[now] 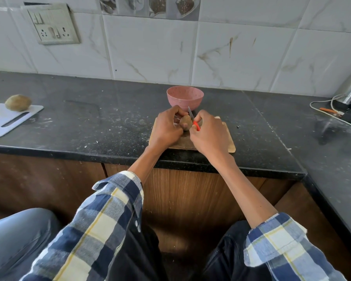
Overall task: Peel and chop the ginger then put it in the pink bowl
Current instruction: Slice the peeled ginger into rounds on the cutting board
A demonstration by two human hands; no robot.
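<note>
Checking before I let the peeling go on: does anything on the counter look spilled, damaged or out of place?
Nothing serious. The counter is dusted with pale specks and smears around the wooden board. The pink bowl stands upright.

head-worn wide-angle view, facing forward and down, close over counter [109,122]

Pink bowl [184,96]; red-handled knife [193,119]; brown ginger [186,122]; black counter [101,120]; plaid sleeves [101,226].
</note>
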